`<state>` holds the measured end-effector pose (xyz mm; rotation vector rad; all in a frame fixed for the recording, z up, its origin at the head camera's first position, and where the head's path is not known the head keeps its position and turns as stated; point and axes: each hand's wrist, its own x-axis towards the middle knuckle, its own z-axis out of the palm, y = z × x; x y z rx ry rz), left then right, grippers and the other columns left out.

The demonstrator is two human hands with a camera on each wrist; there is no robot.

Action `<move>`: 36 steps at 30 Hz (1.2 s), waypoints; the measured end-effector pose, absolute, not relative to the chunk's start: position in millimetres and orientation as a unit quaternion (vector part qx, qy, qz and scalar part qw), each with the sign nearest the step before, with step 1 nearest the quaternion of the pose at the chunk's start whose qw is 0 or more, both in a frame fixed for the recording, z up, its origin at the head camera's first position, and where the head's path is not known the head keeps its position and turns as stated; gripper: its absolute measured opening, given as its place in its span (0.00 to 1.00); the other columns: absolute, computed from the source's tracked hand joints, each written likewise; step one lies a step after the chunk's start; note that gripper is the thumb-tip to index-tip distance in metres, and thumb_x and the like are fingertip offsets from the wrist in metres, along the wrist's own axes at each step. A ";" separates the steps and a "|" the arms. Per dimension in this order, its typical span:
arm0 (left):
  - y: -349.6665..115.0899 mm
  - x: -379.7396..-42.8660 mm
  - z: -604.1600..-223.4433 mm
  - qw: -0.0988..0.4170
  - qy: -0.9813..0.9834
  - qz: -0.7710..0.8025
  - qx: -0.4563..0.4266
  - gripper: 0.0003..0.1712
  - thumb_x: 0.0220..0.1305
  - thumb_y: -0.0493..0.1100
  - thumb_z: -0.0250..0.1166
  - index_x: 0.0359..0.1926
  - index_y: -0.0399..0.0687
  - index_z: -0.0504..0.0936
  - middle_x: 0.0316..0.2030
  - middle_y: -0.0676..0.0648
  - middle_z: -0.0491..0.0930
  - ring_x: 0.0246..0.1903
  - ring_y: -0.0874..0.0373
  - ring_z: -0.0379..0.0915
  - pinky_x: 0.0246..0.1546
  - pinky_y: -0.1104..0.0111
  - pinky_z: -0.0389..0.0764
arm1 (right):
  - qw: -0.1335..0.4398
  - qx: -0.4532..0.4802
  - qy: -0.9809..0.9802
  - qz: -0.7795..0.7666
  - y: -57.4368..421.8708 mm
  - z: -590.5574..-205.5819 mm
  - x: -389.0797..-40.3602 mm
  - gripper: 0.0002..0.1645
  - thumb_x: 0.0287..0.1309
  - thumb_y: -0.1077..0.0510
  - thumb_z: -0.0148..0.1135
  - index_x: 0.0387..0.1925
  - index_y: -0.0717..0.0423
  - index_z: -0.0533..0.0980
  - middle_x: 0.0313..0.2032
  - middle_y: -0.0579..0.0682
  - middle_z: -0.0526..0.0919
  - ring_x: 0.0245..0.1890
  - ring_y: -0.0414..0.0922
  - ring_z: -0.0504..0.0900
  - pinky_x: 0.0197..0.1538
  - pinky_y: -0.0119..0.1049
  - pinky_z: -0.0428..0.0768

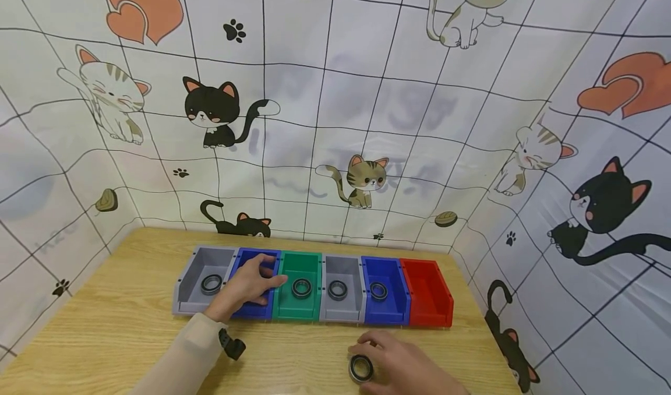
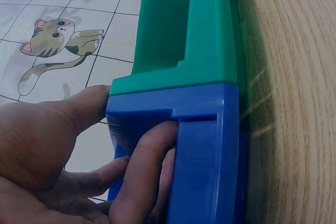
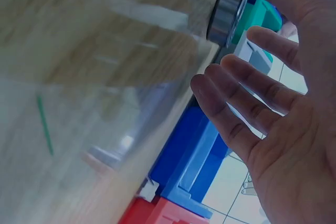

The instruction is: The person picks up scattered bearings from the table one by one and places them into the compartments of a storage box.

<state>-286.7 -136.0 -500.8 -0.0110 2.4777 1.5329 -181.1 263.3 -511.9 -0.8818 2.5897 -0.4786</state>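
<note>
My left hand (image 1: 253, 281) reaches into the blue bin (image 1: 278, 261) second from the left, thumb near the divider beside the green bin (image 1: 300, 261). In the left wrist view, its bent fingers (image 2: 144, 174) dip behind the bin's front lip; nothing shows between them, and the bin's floor is hidden. My right hand (image 1: 395, 363) is low over the table in front of the bins, fingers apart around a ball bearing (image 1: 352, 369). In the right wrist view, the bearing (image 3: 229, 13) lies flat beyond the thumb and index fingertips, with a gap at the index finger.
Ball bearings also lie in the left grey bin (image 1: 180, 299), the green bin, the other grey bin (image 1: 343, 264) and the right blue bin (image 1: 385, 267). The red bin (image 1: 427, 284) ends the row. Behind the wooden table (image 1: 293, 354) hangs a cat-print sheet (image 1: 293, 103).
</note>
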 end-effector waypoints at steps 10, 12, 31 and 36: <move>-134.6 -287.3 -498.9 0.113 0.848 0.517 -0.003 0.47 0.79 0.51 0.80 0.86 0.39 0.69 0.70 0.28 0.83 0.36 0.53 0.92 0.37 0.57 0.97 | 0.150 -0.383 0.899 -0.150 258.6 -516.3 -178.1 0.29 0.79 0.37 0.76 0.76 0.25 0.81 0.68 0.38 0.86 0.64 0.35 0.84 0.56 0.26 0.91; -134.6 -287.4 -498.7 0.113 0.850 0.515 -0.005 0.47 0.79 0.51 0.80 0.86 0.39 0.69 0.70 0.28 0.83 0.36 0.54 0.92 0.37 0.57 0.97 | 0.149 -0.385 0.899 -0.149 258.0 -516.8 -178.5 0.27 0.80 0.38 0.76 0.74 0.25 0.82 0.67 0.37 0.86 0.62 0.34 0.84 0.57 0.26 0.91; -135.1 -290.4 -498.8 0.119 0.848 0.517 -0.012 0.47 0.79 0.51 0.80 0.87 0.40 0.69 0.71 0.28 0.82 0.37 0.50 0.93 0.38 0.58 0.97 | 0.134 -0.402 0.892 -0.157 255.4 -517.7 -179.4 0.20 0.80 0.44 0.77 0.68 0.30 0.87 0.61 0.36 0.87 0.58 0.32 0.83 0.57 0.24 0.90; -135.8 -289.7 -499.0 0.118 0.850 0.513 -0.013 0.48 0.79 0.52 0.80 0.87 0.40 0.69 0.71 0.28 0.82 0.38 0.51 0.93 0.38 0.57 0.97 | 0.131 -0.407 0.890 -0.157 254.5 -516.9 -179.5 0.20 0.80 0.44 0.77 0.67 0.30 0.87 0.62 0.36 0.87 0.59 0.32 0.83 0.58 0.24 0.90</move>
